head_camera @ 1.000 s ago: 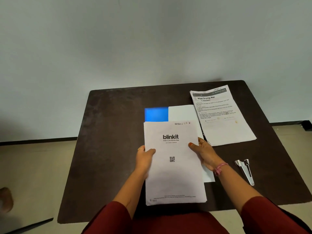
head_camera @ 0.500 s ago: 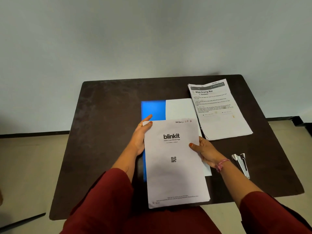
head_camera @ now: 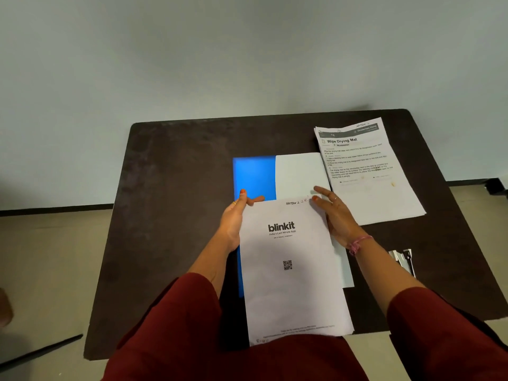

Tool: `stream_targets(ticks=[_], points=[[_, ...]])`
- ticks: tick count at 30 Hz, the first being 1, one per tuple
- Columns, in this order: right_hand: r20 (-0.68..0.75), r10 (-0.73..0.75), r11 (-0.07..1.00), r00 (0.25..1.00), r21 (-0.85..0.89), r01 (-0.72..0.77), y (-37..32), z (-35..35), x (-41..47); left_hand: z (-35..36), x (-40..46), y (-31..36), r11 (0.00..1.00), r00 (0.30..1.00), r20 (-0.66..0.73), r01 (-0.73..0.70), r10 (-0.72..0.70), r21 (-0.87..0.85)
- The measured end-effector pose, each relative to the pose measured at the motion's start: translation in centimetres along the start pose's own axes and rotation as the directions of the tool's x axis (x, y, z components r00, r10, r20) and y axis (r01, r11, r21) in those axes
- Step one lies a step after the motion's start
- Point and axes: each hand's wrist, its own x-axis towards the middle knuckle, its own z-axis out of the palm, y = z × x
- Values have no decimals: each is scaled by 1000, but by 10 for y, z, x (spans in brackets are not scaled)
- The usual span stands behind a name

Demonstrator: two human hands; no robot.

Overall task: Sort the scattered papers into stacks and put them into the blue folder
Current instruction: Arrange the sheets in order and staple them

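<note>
L hand (head_camera: 233, 221) grips blinkit stack (head_camera: 291, 270) left edge | R hand (head_camera: 334, 213) fingers spread, at right edge | over blue folder (head_camera: 254, 174)

The worktop (head_camera: 170, 215) looks dark and matt, faintly mottled. The papers (head_camera: 288, 270) are matt white sheets; the blue folder (head_camera: 253, 174) smooth plastic; the stapler (head_camera: 404, 259) shiny metal.
</note>
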Motion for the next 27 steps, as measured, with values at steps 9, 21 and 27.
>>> stream_targets(ticks=[9, 21, 27], points=[[-116, -27, 917, 993, -398, -21, 6, 16, 38, 2, 16, -7, 1000, 976, -217, 10, -7, 16], [-138, -37, 882, 990, -469, -32, 7, 3, 34, 13, 26, -10, 997, 945, -325, -6, 29, 73], [-187, -44, 866, 981, -497, -56, 16, 5, 0, 1, 10, 3, 979, 968, -251, 45, 7, 200]])
